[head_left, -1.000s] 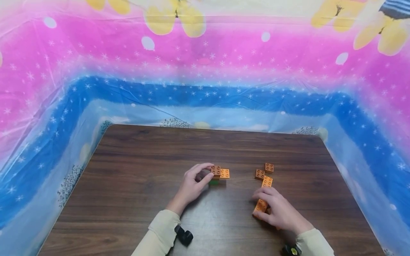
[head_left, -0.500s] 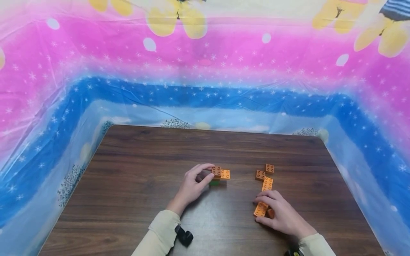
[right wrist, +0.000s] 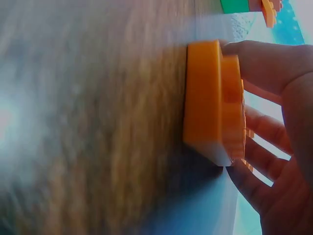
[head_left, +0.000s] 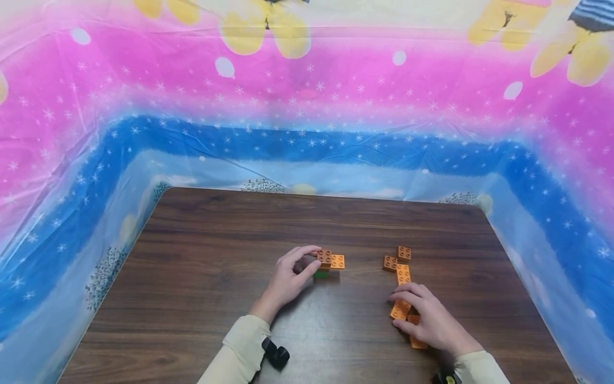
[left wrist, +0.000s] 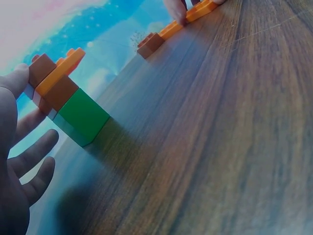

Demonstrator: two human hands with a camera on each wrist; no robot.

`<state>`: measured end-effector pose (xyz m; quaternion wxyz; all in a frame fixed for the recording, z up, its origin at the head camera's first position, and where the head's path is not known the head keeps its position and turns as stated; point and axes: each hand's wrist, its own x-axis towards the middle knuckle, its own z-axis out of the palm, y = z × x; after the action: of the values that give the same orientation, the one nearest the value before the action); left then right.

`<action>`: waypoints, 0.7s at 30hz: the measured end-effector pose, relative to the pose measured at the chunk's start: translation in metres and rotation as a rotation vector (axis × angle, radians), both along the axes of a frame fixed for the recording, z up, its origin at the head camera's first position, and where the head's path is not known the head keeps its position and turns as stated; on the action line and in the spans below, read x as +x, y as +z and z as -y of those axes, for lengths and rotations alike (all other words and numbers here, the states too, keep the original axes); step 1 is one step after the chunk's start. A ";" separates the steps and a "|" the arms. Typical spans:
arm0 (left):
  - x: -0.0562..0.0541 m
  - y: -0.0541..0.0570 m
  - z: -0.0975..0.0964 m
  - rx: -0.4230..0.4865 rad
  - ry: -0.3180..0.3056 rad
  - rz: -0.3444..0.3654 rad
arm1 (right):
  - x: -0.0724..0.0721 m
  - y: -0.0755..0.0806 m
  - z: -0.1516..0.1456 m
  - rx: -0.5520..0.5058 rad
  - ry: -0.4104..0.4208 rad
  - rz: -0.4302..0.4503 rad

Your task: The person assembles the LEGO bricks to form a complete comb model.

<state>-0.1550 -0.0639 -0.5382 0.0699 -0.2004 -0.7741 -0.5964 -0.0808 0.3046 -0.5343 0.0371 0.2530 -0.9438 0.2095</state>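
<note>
My left hand [head_left: 290,272] holds the upper part of a small block tower between thumb and forefinger. The tower has a green block [left wrist: 84,117] at the bottom, a brown block [left wrist: 60,93] over it, an orange brick [left wrist: 68,63] jutting out sideways, and a brown block [head_left: 324,257] on top. To the right, my right hand [head_left: 427,317] grips an orange brick [head_left: 400,310] between thumb and fingers. Another orange brick [head_left: 418,340] lies under that palm, partly hidden, and looms large in the right wrist view.
Past the right fingertips lies one more orange brick [head_left: 403,273]. Two small brown blocks, a left one [head_left: 390,263] and a farther one [head_left: 404,253], sit beyond it. Patterned cloth [head_left: 307,144] surrounds the far and side edges of the wooden table [head_left: 230,224].
My right hand has slid a little to the right with the orange brick, uncovering more of the brick under its palm. The left hand and tower have stayed still.
</note>
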 end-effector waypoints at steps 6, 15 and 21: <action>-0.001 0.000 0.000 -0.010 0.001 -0.003 | -0.004 -0.001 -0.011 0.000 -0.014 -0.032; 0.000 0.001 0.000 -0.022 0.002 0.007 | -0.008 0.000 -0.017 0.001 -0.016 -0.095; 0.000 0.002 0.001 -0.012 -0.006 0.008 | -0.009 0.005 -0.015 -0.018 -0.024 -0.098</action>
<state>-0.1548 -0.0646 -0.5366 0.0640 -0.2006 -0.7773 -0.5928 -0.0898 0.3198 -0.5297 0.0881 0.2511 -0.9420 0.2046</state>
